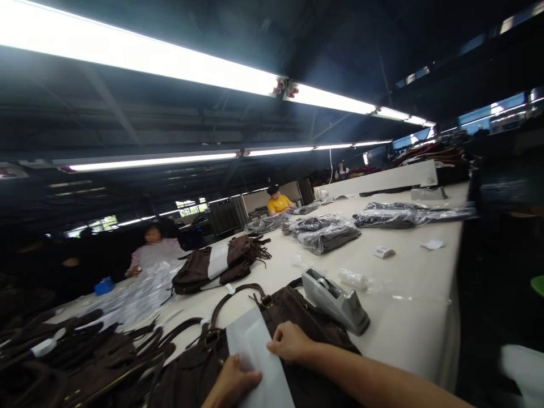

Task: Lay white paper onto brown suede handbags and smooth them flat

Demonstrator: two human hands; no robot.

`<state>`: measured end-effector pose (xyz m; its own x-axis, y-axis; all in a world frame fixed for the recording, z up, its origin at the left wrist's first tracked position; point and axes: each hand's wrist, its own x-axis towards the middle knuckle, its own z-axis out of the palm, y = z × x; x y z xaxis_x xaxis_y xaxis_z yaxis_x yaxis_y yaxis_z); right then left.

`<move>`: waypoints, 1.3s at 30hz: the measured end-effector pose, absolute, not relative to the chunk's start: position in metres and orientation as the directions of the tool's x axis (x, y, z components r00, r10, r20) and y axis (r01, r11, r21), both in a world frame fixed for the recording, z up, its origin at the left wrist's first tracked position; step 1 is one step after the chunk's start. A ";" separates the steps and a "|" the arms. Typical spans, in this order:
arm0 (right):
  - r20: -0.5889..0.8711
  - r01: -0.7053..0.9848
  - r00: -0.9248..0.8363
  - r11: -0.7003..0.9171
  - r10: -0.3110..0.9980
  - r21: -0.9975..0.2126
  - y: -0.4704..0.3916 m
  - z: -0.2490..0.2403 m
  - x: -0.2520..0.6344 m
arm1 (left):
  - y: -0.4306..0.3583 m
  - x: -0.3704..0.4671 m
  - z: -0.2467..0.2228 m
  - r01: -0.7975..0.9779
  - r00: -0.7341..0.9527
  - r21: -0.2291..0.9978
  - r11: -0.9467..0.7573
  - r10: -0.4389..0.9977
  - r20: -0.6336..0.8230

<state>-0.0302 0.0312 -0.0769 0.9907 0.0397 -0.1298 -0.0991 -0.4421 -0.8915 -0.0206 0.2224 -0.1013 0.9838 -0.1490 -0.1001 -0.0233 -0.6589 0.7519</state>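
Observation:
A dark brown handbag lies in front of me, its looped handle pointing away. Across it runs a white paper strip. My right hand is closed, thumb and fingertips pinched at the strip's right edge. On the strip's lower left part rests my left hand, the thumb stretched out flat over the paper and apart from the fingers. Just beyond my right hand a grey tape dispenser stands by the bag, partly against it.
More brown bags are heaped at left. A paper-banded bag stack, plastic-wrapped bags, a clear plastic roll and a label lie on the pale table. Two people sit across, one by clear plastic sheets.

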 end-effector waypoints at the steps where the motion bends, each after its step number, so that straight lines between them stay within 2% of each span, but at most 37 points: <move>1: -0.163 -0.135 0.986 -0.393 0.040 -0.910 0.032 -0.079 -0.030 | 0.223 -0.021 -0.108 -0.035 0.983 0.824 -0.565 -0.168 -0.073; 5: -0.247 -0.224 0.964 -0.206 0.094 -0.953 0.031 -0.083 -0.031 | 0.223 -0.025 -0.131 -0.072 0.993 0.946 -0.316 -0.110 0.039; 12: -0.249 -0.254 0.920 -0.023 0.303 -0.967 0.026 -0.080 -0.034 | 0.225 -0.015 -0.149 -0.100 0.993 0.980 -0.170 0.040 0.108; 17: -0.299 -0.299 0.924 -0.037 0.237 -0.954 0.034 -0.075 -0.028 | 0.225 -0.015 -0.151 -0.111 0.991 0.986 -0.126 0.060 0.120; 24: -0.272 -0.257 0.943 -0.099 0.194 -0.961 0.041 -0.080 -0.018 | 0.220 -0.021 -0.143 -0.101 0.991 0.993 -0.067 0.076 0.106; 30: -0.238 -0.221 0.959 -0.118 0.152 -0.968 0.045 -0.089 -0.029 | 0.209 -0.031 -0.127 -0.047 0.988 0.999 -0.007 0.147 0.048; 34: -0.231 -0.223 0.968 -0.094 0.094 -0.970 0.043 -0.097 -0.043 | 0.202 -0.038 -0.119 -0.007 0.984 0.998 -0.057 0.177 0.017; 39: -0.225 -0.220 0.974 -0.102 0.037 -0.970 0.040 -0.098 -0.056 | 0.199 -0.040 -0.111 0.063 0.982 0.942 -0.329 0.188 0.001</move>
<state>-0.0561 0.0402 -0.0980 0.9738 0.0366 -0.2246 -0.2200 -0.1016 -0.9702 -0.0404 0.1994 -0.1113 0.9821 0.1883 0.0006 0.0626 -0.3295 0.9421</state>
